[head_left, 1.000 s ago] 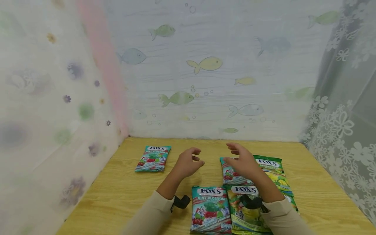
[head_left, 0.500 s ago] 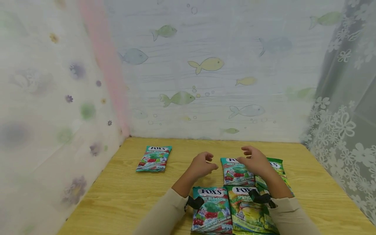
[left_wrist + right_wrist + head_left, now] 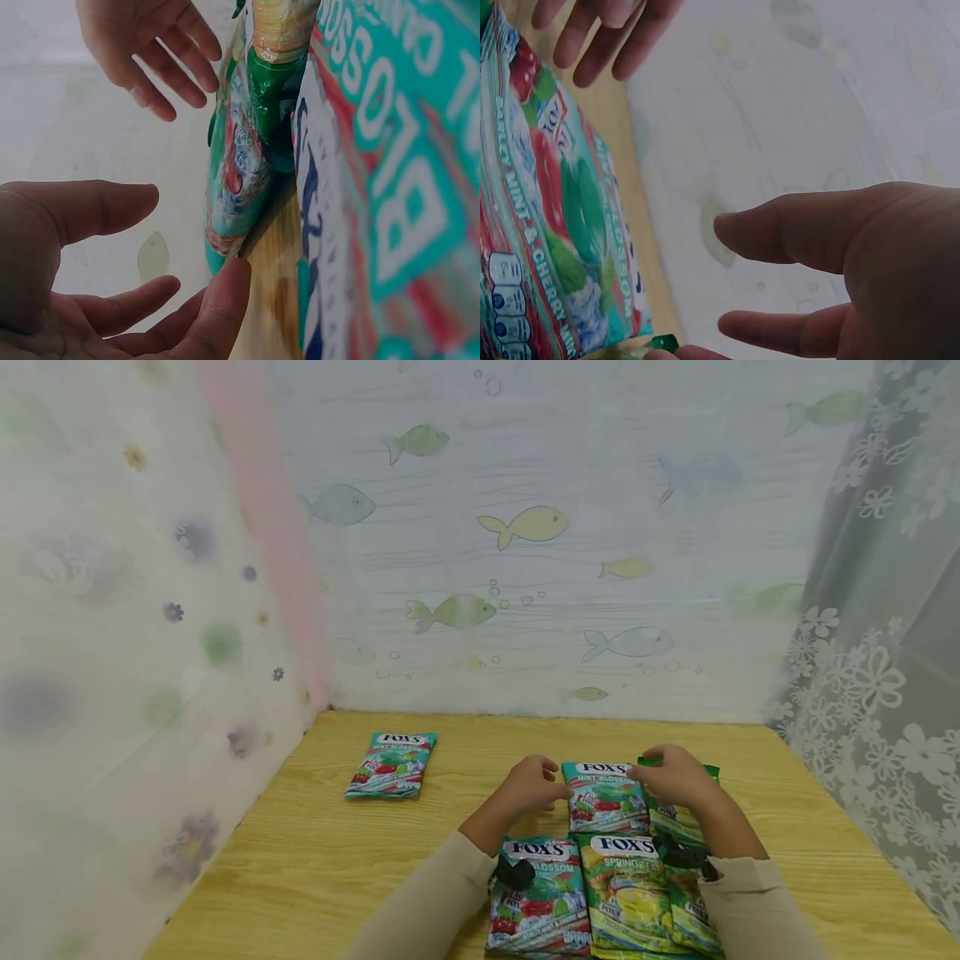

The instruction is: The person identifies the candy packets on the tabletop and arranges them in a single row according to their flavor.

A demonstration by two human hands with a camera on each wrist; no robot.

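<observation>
On the wooden table [image 3: 292,868], a lone Mint Blossom packet [image 3: 390,767] lies at the far left, well apart from the others. Next comes my left hand [image 3: 532,785], its fingers released and loosely bent, just beside the left edge of the middle Mint Blossom packet [image 3: 606,802], which lies between my hands, behind the near Mint Blossom packet [image 3: 542,902] and the Spring Tea packet [image 3: 626,897]. My right hand [image 3: 678,778], likewise released, hangs over a green packet [image 3: 675,827], thumb near the middle packet's upper right corner; I cannot tell whether either hand touches it.
</observation>
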